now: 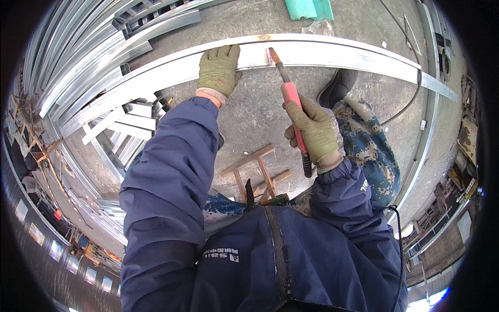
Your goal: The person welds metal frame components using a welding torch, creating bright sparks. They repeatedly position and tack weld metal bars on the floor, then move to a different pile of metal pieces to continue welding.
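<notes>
A long, pale metal channel point(332, 54) runs across in front of me. My left hand point(218, 67), in an olive work glove, grips it left of the middle, with the fingers over its face. In my right hand point(313, 130), gloved the same way, is a welding torch point(290, 93) with a red handle, held in closed fingers. Its copper-coloured nozzle points up and left, at or just over a brownish scorched patch point(267, 57) on the channel. Whether the tip touches the metal I cannot tell. Another brown mark shows on the channel's far edge.
Long metal profiles point(88, 67) are stacked at the left, with short cut pieces point(138, 122) below them. A small wooden stool point(262, 169) stands near my legs. At the right, a black cable point(416, 93) crosses the channel. Turquoise material point(309, 9) lies beyond it.
</notes>
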